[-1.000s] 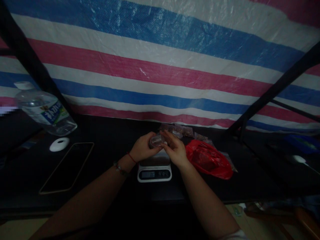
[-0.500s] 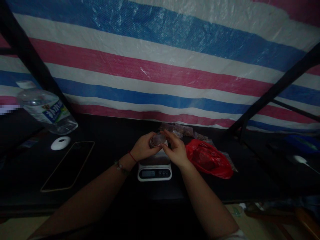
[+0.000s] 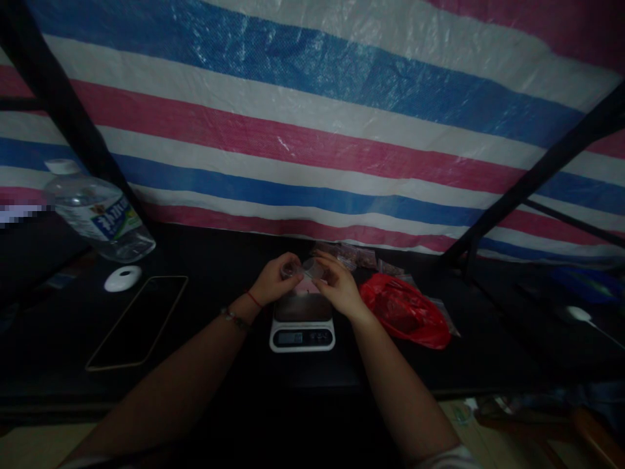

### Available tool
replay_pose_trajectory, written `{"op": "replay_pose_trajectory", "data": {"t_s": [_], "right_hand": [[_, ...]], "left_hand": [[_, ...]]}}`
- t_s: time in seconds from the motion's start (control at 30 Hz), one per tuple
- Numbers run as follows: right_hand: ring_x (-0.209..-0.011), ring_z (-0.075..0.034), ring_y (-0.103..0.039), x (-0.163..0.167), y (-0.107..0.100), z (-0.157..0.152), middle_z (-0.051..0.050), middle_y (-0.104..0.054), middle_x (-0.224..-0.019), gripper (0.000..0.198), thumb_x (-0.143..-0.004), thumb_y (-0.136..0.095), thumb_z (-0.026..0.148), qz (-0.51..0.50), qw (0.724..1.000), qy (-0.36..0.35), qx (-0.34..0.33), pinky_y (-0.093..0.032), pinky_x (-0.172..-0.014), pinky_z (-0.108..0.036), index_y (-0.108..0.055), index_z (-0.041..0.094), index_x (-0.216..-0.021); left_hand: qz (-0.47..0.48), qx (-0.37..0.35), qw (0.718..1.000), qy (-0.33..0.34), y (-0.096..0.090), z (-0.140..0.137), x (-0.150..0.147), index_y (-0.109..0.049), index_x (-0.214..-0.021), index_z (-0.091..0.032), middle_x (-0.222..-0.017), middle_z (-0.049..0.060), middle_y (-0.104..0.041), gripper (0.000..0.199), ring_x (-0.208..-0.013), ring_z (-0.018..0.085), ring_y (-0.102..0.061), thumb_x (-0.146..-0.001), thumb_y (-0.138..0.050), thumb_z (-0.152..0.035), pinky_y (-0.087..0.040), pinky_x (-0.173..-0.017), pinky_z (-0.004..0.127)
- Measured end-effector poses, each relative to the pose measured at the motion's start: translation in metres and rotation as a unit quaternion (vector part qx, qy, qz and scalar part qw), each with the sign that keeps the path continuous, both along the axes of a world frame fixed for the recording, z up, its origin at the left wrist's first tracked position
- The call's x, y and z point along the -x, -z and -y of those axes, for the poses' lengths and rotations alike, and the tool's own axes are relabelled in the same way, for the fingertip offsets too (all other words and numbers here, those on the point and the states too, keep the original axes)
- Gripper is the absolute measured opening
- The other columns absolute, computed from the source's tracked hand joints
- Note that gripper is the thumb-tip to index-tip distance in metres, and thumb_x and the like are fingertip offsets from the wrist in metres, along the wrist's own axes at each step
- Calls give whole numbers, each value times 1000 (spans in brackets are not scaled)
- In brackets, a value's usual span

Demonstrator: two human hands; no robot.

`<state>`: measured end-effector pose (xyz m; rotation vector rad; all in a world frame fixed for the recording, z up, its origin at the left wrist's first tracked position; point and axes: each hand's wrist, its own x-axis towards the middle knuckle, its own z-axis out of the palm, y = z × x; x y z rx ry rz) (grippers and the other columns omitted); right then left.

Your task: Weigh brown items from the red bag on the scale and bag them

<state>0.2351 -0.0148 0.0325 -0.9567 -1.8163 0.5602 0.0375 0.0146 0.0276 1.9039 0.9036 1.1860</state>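
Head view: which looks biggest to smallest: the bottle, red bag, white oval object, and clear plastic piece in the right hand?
1. Bottle and red bag: too alike to rank
2. White oval object
3. Clear plastic piece, partly hidden by fingers

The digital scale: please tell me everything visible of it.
The digital scale has a white, plastic-looking body, a dark front panel with buttons and an unreadable display, and a dark plate. It sits on the black table; a pinkish item seems to lie on it, between left hand and right hand.
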Motion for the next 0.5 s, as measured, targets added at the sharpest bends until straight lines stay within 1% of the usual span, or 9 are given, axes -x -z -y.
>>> {"op": "replay_pose_trajectory", "data": {"t_s": [0.07,0.1,0.17,0.23,0.3,0.37,0.43,0.5], "right_hand": [[-117,-22,-55,0,5,-3,-9,-58,-126,53,-76,-61,17,-28,999,-1,47,-50,-93,-37,-54,26,-127],[-112,-21,-57,0,7,-4,-8,-59,-123,58,-76,-60,17,-41,997,-4,68,-51,-90,-36,-49,26,-132],[-108,-19,-59,0,12,-6,-8,-59,-121,65,-74,-59,15,-48,995,-8,84,-52,-87,-34,-44,27,-136],[-109,-20,-58,0,15,-8,-8,-58,-122,62,-71,-59,13,-25,998,0,63,-50,-92,-36,-49,26,-131],[-110,-21,-57,1,15,-8,-8,-60,-120,56,-68,-61,12,25,999,13,42,-46,-97,-39,-56,24,-122],[-109,-22,-58,2,14,-7,-8,-62,-116,51,-67,-62,11,85,995,20,40,-43,-100,-42,-59,21,-116],[-111,-24,-57,2,13,-7,-10,-63,-116,47,-67,-62,10,138,989,23,47,-41,-102,-43,-61,18,-113],[-115,-25,-54,2,12,-7,-11,-61,-119,46,-67,-66,13,164,985,24,45,-39,-103,-45,-62,18,-113]], "left_hand": [[121,49,991,18,3,-6,2,-59,-87,-17,-74,1,-61,28,-69,15,-56,-70,-67,-38,-42,-65,26],[193,82,977,31,4,-9,4,-59,-87,-17,-71,1,-61,31,-66,15,-55,-69,-68,-41,-41,-62,26],[323,163,929,78,5,-12,8,-59,-88,-15,-67,1,-60,39,-60,14,-54,-69,-65,-49,-40,-58,25],[394,247,873,146,4,-13,13,-60,-91,-14,-69,3,-60,48,-58,14,-54,-69,-61,-57,-40,-56,26],[416,309,827,215,2,-12,18,-60,-93,-12,-69,4,-58,56,-56,15,-53,-68,-58,-63,-40,-54,26],[417,343,800,263,-1,-9,22,-60,-92,-12,-66,3,-54,61,-53,13,-50,-65,-58,-66,-38,-51,26],[406,365,787,288,-3,-7,23,-59,-89,-12,-62,1,-51,63,-50,12,-47,-62,-58,-69,-36,-49,25],[389,380,783,302,-4,-5,22,-59,-86,-12,-60,0,-48,65,-48,12,-44,-61,-57,-73,-34,-47,25]]}}
